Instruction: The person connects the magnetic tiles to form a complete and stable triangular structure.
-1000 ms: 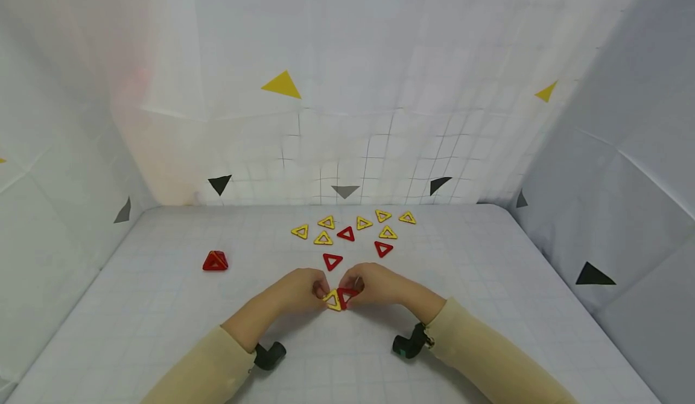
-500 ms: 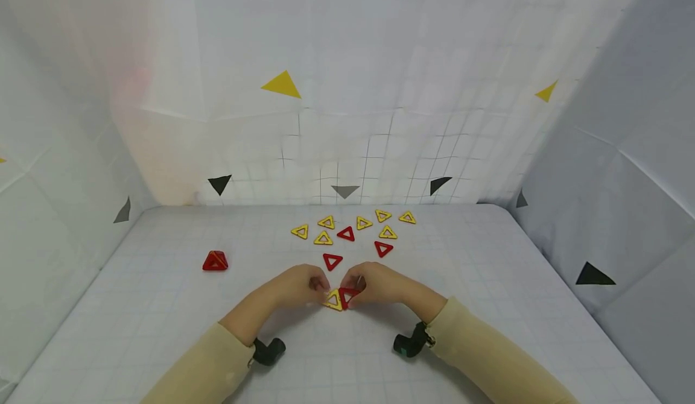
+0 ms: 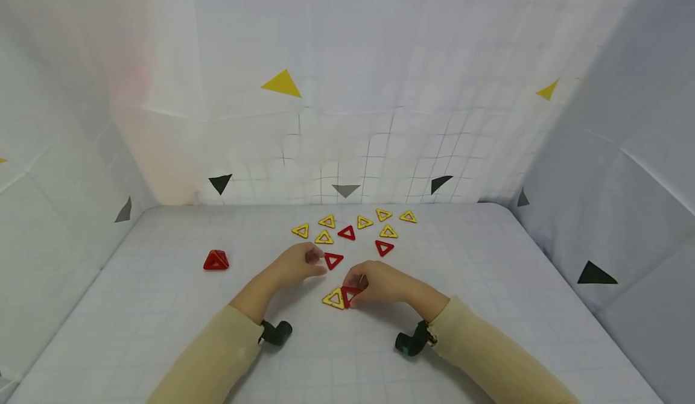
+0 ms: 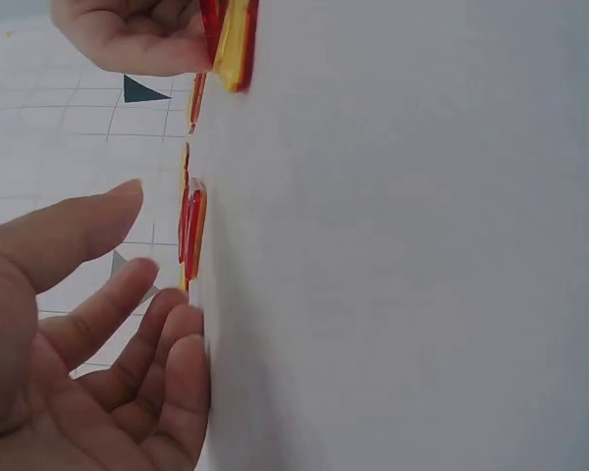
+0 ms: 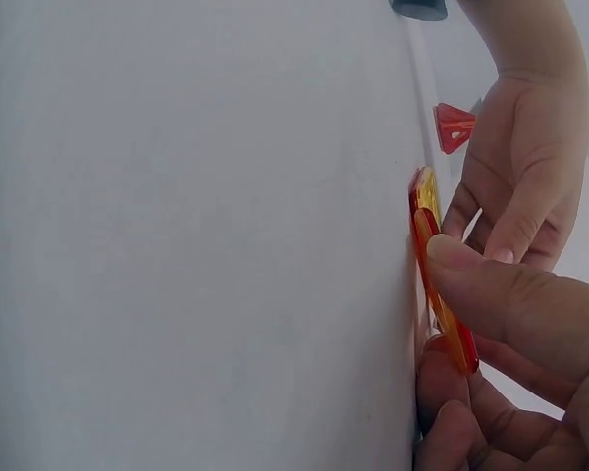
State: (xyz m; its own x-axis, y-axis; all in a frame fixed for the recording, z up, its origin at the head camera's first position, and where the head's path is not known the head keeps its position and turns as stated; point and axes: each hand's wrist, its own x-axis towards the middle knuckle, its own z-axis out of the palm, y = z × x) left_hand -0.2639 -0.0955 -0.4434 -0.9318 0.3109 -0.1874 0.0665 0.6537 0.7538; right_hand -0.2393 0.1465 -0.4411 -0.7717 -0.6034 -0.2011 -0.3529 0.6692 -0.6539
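Observation:
My right hand pinches a red triangular frame tile between thumb and fingers. Edge to edge with it, on its left, a yellow triangular tile lies on the table. My left hand is just left of a loose red triangular tile. In the left wrist view its thumb and fingers stand apart with nothing between them; whether a fingertip touches that red tile I cannot tell.
Several yellow triangular tiles lie farther back, with two more red tiles among them. A small red pyramid of tiles stands at the left. White sheets with printed triangles enclose the table behind and at both sides.
My left hand has left the yellow tile and moved forward, beside the loose red tile. My right hand stays on its red tile, which still meets the yellow one.

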